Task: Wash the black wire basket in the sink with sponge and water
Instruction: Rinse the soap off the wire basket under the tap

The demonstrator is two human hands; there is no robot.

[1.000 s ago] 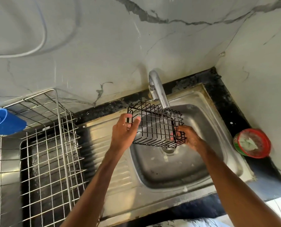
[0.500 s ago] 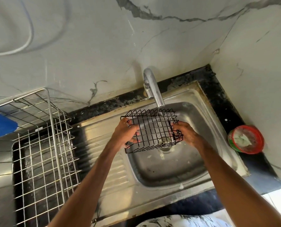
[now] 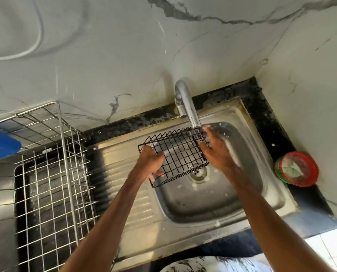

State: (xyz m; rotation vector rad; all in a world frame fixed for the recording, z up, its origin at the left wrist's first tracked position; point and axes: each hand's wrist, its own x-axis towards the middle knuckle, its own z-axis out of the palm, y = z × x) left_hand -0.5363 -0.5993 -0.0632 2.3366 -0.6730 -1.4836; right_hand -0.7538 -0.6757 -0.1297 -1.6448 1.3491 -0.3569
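The black wire basket point(image 3: 178, 157) hangs over the steel sink point(image 3: 218, 195), just under the tap point(image 3: 187, 106). My left hand point(image 3: 151, 162) grips its left rim, fingers curled round the wires. My right hand point(image 3: 217, 152) lies against the basket's right side with its fingers stretched out toward the spout; it is blurred. Water runs from the spout onto the basket's far right corner. No sponge shows in view.
A chrome dish rack point(image 3: 45, 173) stands on the left of the drainboard, with a blue plastic cup point(image 3: 0, 143) at its far left. A red and green tub of soap paste point(image 3: 297, 168) sits on the black counter to the sink's right. Marble walls close the corner.
The basket tipped from nearly upright to lying flatter under the tap. My right hand let go of the right rim and opened, sliding up along that side.
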